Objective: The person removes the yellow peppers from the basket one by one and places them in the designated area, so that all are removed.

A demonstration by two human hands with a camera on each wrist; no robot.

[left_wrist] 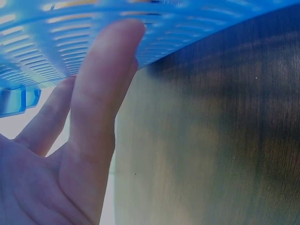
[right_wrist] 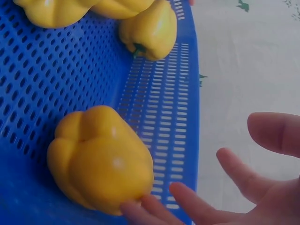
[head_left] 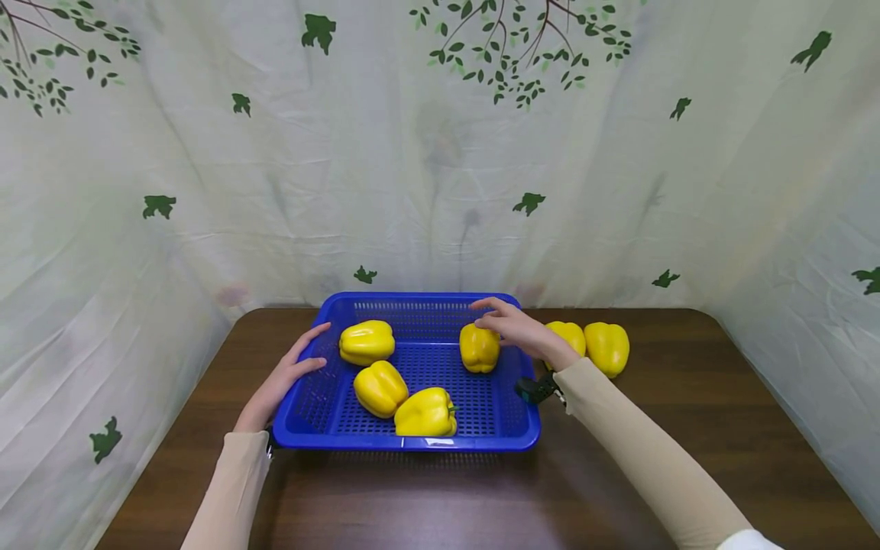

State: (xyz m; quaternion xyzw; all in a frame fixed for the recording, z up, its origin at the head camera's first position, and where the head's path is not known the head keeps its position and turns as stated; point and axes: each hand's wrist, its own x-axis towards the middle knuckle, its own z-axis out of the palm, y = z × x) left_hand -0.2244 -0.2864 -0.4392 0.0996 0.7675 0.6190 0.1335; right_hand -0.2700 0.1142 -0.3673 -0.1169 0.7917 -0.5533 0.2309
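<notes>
A blue perforated plastic basket (head_left: 406,442) holds several yellow bell peppers. At its left side is my left hand (head_left: 283,382). In the left wrist view the straight thumb (left_wrist: 105,70) lies against the slotted outer wall. My right hand (head_left: 517,330) is over the basket's right end with fingers spread. Below it lies one bell pepper (head_left: 479,348); in the right wrist view the lower fingertips (right_wrist: 136,211) overlap this pepper's edge. The other peppers inside, at back left (head_left: 367,342), centre left (head_left: 381,389) and front (head_left: 425,412), lie apart from both hands.
Two more yellow bell peppers, one partly behind the right wrist (head_left: 567,336) and one beside it (head_left: 608,349), sit on the brown wooden table (head_left: 694,412) right of the basket. A pale curtain (head_left: 426,176) with leaf prints hangs behind the table.
</notes>
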